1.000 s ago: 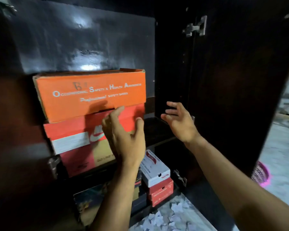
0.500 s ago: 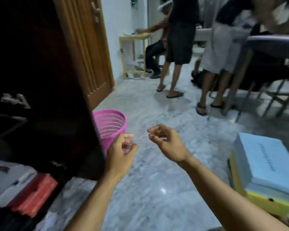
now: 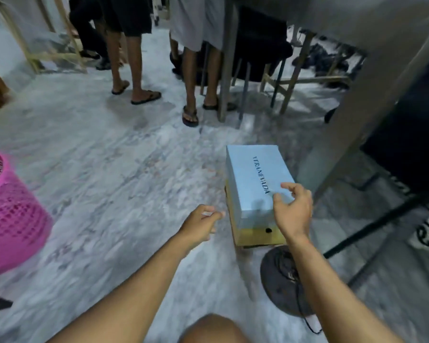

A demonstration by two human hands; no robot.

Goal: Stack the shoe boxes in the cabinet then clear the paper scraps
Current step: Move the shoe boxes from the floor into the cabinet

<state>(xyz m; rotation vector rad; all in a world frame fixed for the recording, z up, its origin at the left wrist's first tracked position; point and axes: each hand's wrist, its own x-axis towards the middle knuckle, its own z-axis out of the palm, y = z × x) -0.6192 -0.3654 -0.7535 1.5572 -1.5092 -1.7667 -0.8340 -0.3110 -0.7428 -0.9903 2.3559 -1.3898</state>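
Note:
A light blue shoe box (image 3: 253, 179) with dark lettering lies on top of a yellow-brown shoe box (image 3: 256, 235) on the marble floor, right of centre. My right hand (image 3: 291, 209) hovers over the blue box's near right corner, fingers curled and apart, holding nothing; whether it touches the lid I cannot tell. My left hand (image 3: 200, 225) is held out just left of the two boxes, fingers loosely spread, empty. The cabinet and the paper scraps are out of view.
A pink mesh basket (image 3: 8, 219) stands at the left edge. A dark shoe (image 3: 281, 280) lies just in front of the boxes. Grey table legs (image 3: 337, 134) rise to the right. Two standing persons' legs (image 3: 136, 70) and chair legs are farther back.
The view has swung from the cabinet shelves to the floor on the right. Both hands left the stacked orange and red boxes and moved down to the blue box.

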